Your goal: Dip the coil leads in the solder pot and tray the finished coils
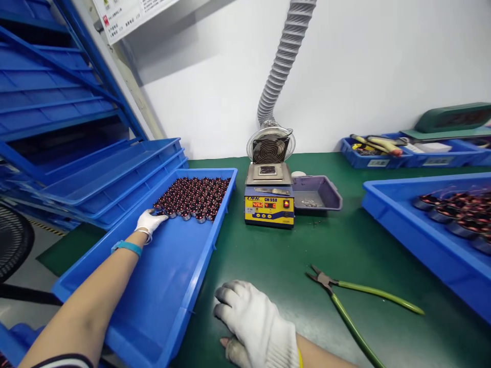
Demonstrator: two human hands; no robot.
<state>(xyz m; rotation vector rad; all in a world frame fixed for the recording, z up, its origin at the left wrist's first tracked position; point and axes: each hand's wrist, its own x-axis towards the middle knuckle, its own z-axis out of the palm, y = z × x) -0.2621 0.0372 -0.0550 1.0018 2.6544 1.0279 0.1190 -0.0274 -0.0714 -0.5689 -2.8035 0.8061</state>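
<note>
My left hand (151, 223), in a white glove with bare-looking wrist and a teal band, reaches into a long blue tray (161, 291). Its thumb and fingers close around a small round copper-wound coil (158, 208) at the near left corner of a packed block of coils (195, 197). These are dark on top with reddish copper windings and silver rims. My right hand (255, 322), in a white glove with greyed fingertips, lies palm down on the green table, fingers loosely bent and apart, with nothing visible in it. Green-handled cutting pliers (324, 278) lie open to its right.
A yellow-and-blue solder pot (269, 204) showing red digits stands under a grey duct hose (284, 61). Beside it is a purple-grey bin (322, 194). Another blue tray (414, 245) of coils sits right. Stacked blue trays (115, 174) stand left; tool bins (378, 153) line the wall.
</note>
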